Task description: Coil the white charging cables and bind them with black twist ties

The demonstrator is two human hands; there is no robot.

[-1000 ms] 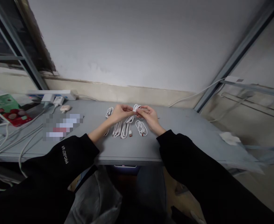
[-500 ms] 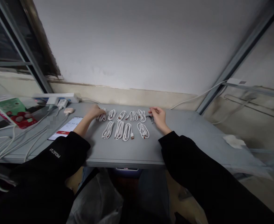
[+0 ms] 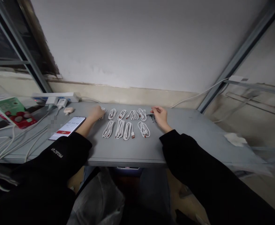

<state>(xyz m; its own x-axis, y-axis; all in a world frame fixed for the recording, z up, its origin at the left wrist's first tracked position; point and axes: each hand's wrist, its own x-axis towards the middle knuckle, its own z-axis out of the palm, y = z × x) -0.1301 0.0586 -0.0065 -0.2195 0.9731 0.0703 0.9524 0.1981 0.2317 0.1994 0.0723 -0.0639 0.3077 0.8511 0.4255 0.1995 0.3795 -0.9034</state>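
Note:
My left hand (image 3: 96, 112) rests at the left end of the back row, its fingers curled over a coiled white cable (image 3: 102, 114). My right hand (image 3: 159, 115) lies at the right end of that row, with nothing visible in it. Its fingertips are just beside a small tangle of black twist ties (image 3: 151, 117). Between my hands, several bundled white charging cables (image 3: 120, 129) lie in loops in two rows on the grey table (image 3: 128, 151). Some show orange-and-white connectors.
A smartphone (image 3: 67, 128) lies left of the cables, near a pale earbud case (image 3: 68, 110). Behind them stands a white power strip (image 3: 55, 97) with plugged-in chargers. A green-and-red box (image 3: 12, 112) and loose white cords (image 3: 17, 140) lie further left. A crumpled white cloth (image 3: 235, 139) lies at the right.
My hands have moved apart from holding a cable together mid-table. The left now sits on a coil at the row's left end, the right by the black ties.

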